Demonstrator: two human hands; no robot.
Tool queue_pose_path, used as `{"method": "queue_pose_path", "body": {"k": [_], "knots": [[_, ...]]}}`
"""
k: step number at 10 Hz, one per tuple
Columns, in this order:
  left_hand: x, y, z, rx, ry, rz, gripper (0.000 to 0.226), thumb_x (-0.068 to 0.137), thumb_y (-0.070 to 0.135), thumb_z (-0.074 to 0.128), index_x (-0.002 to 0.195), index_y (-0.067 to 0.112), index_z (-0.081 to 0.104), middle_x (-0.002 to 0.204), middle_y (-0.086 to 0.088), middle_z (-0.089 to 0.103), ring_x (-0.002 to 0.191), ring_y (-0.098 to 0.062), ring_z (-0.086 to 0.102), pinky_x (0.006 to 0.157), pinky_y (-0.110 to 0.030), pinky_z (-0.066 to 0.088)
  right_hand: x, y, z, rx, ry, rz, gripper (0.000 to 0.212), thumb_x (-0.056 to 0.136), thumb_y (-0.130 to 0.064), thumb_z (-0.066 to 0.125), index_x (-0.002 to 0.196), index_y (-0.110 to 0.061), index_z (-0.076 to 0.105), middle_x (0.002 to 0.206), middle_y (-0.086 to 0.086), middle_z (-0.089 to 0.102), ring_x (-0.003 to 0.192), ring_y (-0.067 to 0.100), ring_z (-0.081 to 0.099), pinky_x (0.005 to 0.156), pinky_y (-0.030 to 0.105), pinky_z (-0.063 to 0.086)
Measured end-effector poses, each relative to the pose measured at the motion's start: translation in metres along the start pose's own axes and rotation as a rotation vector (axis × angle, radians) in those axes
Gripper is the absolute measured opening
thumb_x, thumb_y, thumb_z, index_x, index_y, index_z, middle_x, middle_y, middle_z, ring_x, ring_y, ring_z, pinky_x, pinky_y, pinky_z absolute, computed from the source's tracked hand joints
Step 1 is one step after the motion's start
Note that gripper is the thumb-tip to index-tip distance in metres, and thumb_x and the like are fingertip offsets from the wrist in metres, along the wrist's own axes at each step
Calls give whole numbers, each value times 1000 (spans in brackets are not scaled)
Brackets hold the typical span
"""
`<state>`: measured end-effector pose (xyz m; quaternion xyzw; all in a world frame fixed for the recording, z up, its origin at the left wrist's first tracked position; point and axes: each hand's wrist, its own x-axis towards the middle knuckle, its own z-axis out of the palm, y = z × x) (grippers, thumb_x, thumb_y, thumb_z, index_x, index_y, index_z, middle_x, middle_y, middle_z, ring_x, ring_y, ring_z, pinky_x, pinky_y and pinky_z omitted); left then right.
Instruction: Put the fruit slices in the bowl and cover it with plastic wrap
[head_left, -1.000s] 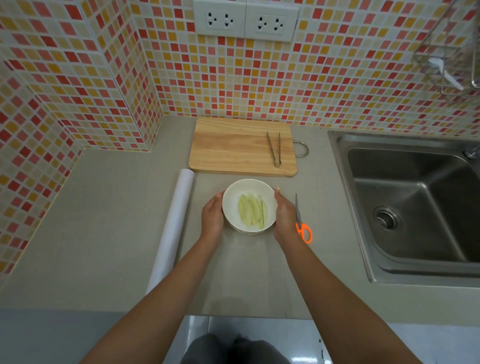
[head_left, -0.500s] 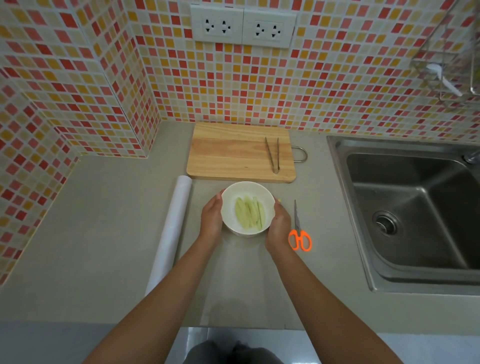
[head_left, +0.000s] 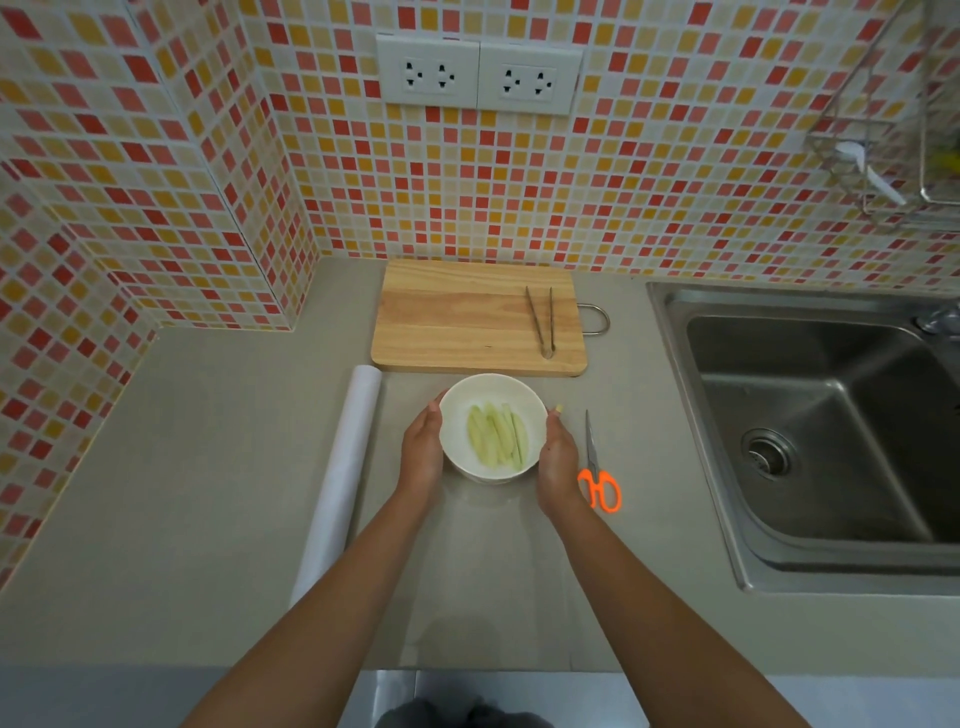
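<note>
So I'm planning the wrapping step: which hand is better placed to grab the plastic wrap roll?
Left. The left hand cups the bowl on the side facing the roll. The right hand sits on the far side, next to the scissors, and would have to cross over the bowl.

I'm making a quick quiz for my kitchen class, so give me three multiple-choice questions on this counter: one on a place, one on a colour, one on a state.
1. Where do the tongs lie?
A on the cutting board
B in the sink
C in the bowl

2. What colour are the scissors' handles?
A blue
B orange
C black

3. What are the hands doing?
A cutting
B cupping the bowl's sides
C lying flat on the counter

Answers: 1 A, the tongs rest on the wood. 2 B, bright orange loops. 3 B, left hand and right hand flank the bowl.
</note>
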<state>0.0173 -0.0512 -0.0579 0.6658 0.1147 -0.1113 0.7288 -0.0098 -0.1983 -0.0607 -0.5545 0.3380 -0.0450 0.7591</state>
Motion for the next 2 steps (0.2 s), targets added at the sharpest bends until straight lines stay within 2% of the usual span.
{"method": "queue_pose_path", "body": {"k": [1,2], "knots": [[3,2,-5,49,-5,-17,28,100,41,41,98,35,68,92,22,69,81,13,62,63,-2,44,-2,-6,-3,-15,-45,-22,39,102,-38,33,110,-21,66,118,6,67,110,19,61,100,33,44],[4,14,-15,113,42,-16,35,98,51,39,102,32,68,103,25,65,100,5,59,85,-11,42,-6,-22,-8,39,-62,-11,46,102,-37,32,130,-9,56,138,15,52,124,23,53,108,35,38]]}}
